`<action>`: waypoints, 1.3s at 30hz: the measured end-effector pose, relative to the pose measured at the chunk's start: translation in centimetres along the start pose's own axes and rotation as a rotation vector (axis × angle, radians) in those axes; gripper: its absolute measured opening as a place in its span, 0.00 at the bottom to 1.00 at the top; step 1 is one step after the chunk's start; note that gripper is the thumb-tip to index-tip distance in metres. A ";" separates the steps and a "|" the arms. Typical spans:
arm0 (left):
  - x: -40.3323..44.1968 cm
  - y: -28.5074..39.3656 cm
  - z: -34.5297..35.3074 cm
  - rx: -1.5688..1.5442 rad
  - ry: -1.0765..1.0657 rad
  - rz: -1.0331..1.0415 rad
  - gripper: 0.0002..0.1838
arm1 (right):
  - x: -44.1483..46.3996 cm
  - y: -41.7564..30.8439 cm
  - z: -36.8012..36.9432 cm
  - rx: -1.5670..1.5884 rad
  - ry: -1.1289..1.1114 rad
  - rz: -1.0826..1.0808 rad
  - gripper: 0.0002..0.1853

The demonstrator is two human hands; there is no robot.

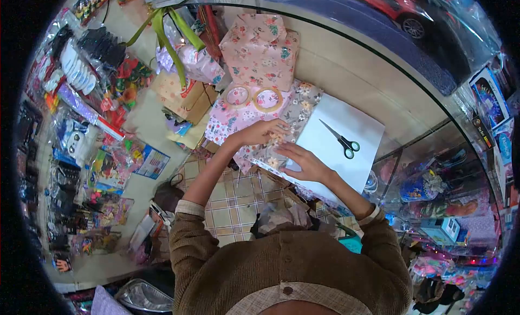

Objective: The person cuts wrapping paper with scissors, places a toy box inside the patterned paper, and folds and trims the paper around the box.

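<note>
A sheet of grey floral wrapping paper (301, 106) lies on the counter under both of my hands. My left hand (262, 132) rests over its left side, fingers slightly bent and apart, with nothing visible held. My right hand (304, 163) lies flat on the near part of the paper, fingers stretched toward my left hand. Right beside the grey paper is a white sheet (325, 141), and scissors (342, 140) with dark green handles lie on it. Pink floral paper (227, 120) spreads to the left, with two tape rolls, one (267, 99) larger than the other (237, 96).
A pink floral-wrapped box (260, 55) stands behind the tape rolls. Paper bags (184, 95) and a green ribbon (172, 49) sit to its left. A glass edge (368, 56) curves around the back and right. Packaged goods (108, 169) line the left side.
</note>
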State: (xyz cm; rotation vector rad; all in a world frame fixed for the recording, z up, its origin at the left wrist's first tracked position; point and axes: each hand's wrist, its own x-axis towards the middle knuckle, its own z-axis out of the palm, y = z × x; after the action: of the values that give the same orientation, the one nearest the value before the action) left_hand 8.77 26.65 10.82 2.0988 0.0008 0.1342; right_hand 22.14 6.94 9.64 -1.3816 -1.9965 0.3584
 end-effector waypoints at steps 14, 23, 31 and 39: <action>-3.6 -1.8 -2.4 0.507 -0.195 0.206 0.45 | -0.6 0.2 1.4 0.056 -0.022 0.179 0.22; -2.1 -4.1 -3.2 0.436 -0.267 0.221 0.42 | -0.2 -1.0 0.6 0.174 -0.063 0.315 0.24; -1.0 -2.5 -4.5 0.483 -0.289 0.268 0.40 | 1.0 -0.9 -0.6 0.163 -0.120 0.402 0.29; -0.5 -1.9 -3.9 0.487 -0.216 0.212 0.36 | 0.6 -0.8 0.8 0.199 0.038 0.405 0.29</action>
State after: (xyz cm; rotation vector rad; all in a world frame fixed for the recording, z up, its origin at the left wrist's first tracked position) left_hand 7.94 30.94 11.15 2.5874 -0.3514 0.0340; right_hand 20.94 7.30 9.76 -1.6427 -1.5930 0.6858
